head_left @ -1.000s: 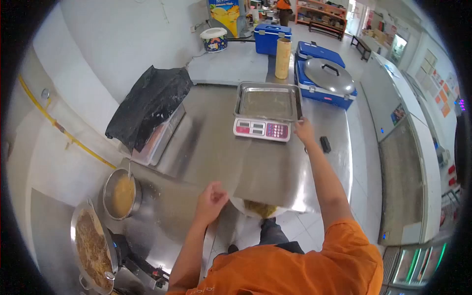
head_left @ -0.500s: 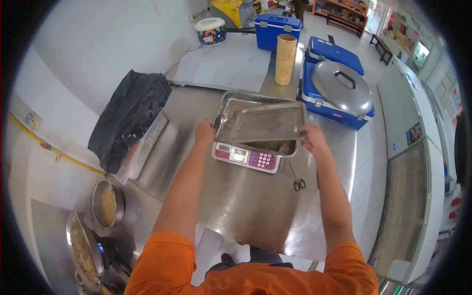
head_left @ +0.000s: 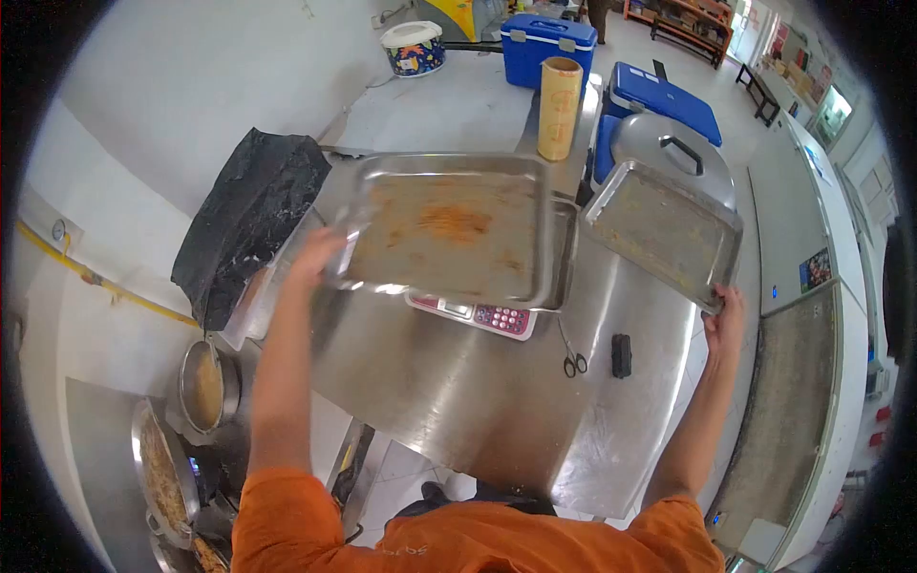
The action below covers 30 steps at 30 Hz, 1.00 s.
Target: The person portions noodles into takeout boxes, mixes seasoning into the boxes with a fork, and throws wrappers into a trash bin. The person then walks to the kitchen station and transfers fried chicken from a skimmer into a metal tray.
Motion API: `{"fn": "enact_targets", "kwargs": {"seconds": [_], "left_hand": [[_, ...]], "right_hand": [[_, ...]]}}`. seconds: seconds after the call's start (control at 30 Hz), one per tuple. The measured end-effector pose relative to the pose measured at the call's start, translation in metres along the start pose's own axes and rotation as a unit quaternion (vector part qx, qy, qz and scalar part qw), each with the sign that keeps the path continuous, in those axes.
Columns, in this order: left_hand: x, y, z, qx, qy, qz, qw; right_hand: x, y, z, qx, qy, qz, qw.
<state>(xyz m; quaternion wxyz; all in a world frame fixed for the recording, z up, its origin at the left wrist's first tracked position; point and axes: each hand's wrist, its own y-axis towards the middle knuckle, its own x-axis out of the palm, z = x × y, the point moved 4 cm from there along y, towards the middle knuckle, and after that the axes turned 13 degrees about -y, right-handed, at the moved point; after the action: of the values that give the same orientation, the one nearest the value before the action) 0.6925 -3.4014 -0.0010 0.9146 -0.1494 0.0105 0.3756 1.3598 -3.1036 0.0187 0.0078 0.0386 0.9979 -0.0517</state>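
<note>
My left hand (head_left: 323, 256) is closed on the left edge of a large metal tray (head_left: 449, 229) with brown stains, raised over the scale. A smaller metal tray (head_left: 664, 229) hangs tilted at the right, its near corner gripped by my right hand (head_left: 726, 310). Beneath the large tray, the edge of another metal tray (head_left: 565, 258) shows above the pink and white scale (head_left: 487, 318), which is mostly hidden. Scissors (head_left: 573, 363) and a small black object (head_left: 621, 356) lie on the steel table (head_left: 458, 392) nearer me.
Cling film roll (head_left: 559, 110) stands behind the trays. Blue coolers (head_left: 544, 55) and a domed lid (head_left: 673, 153) are at the back right. A black plastic sheet (head_left: 248, 220) covers a container at left. Pans (head_left: 164, 468) of food sit lower left. A person stands far back.
The two trays have come apart: the large one rose and moved left with my left hand, the smaller one swung right with my right hand. Another tray's edge shows underneath.
</note>
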Motion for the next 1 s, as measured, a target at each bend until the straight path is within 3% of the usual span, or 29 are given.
{"fn": "enact_targets", "kwargs": {"seconds": [0.03,0.07,0.1,0.2,0.27,0.4,0.43,0.47,0.5,0.53,0.7,0.77,0.83,0.9,1.0], "left_hand": [[-0.058,0.002,-0.035,0.020,0.006,0.049,0.999],[-0.079,-0.048,-0.027,0.003,0.011,0.124,0.992],[-0.099,-0.088,-0.028,0.039,-0.017,0.148,0.988],[-0.176,-0.187,-0.077,0.010,-0.024,0.226,0.974],[-0.201,-0.247,-0.124,-0.011,-0.141,0.258,0.956],[-0.209,-0.340,-0.189,-0.003,-0.069,0.299,0.952],[-0.237,-0.353,-0.247,-0.009,-0.073,0.320,0.944],[-0.224,-0.369,-0.262,-0.013,-0.092,0.381,0.920],[-0.182,-0.380,-0.224,-0.083,-0.126,0.327,0.933],[-0.164,-0.390,-0.226,-0.044,-0.119,0.388,0.913],[-0.143,-0.380,-0.293,-0.118,-0.124,0.286,0.943],[-0.108,-0.364,-0.264,-0.135,-0.098,0.260,0.951],[-0.098,-0.346,-0.272,-0.149,-0.060,0.220,0.962],[-0.101,-0.313,-0.334,-0.162,-0.010,0.172,0.972],[-0.087,-0.280,-0.364,-0.181,-0.019,0.114,0.977]], "right_hand": [[0.005,0.003,-0.001,0.001,-0.026,-0.028,0.999],[0.010,0.005,0.003,0.002,-0.051,-0.056,0.997],[0.015,0.008,0.009,0.002,-0.075,-0.086,0.994],[0.054,0.024,0.070,0.053,-0.081,-0.111,0.989],[0.101,0.008,0.089,0.075,-0.053,-0.152,0.984],[0.173,-0.022,0.129,0.111,-0.005,-0.222,0.969],[0.184,-0.027,0.131,0.108,0.000,-0.237,0.966],[0.193,-0.032,0.134,0.105,0.006,-0.251,0.962],[0.201,-0.038,0.135,0.102,0.012,-0.264,0.959],[0.205,-0.046,0.130,0.098,0.012,-0.266,0.959],[0.208,-0.097,0.106,0.087,-0.034,-0.305,0.948],[0.198,-0.136,0.113,0.041,-0.175,-0.328,0.928],[0.196,-0.190,0.137,-0.088,-0.201,-0.357,0.908],[0.189,-0.246,0.185,0.012,-0.217,-0.429,0.877],[0.165,-0.307,0.254,0.119,-0.266,-0.418,0.860]]}}
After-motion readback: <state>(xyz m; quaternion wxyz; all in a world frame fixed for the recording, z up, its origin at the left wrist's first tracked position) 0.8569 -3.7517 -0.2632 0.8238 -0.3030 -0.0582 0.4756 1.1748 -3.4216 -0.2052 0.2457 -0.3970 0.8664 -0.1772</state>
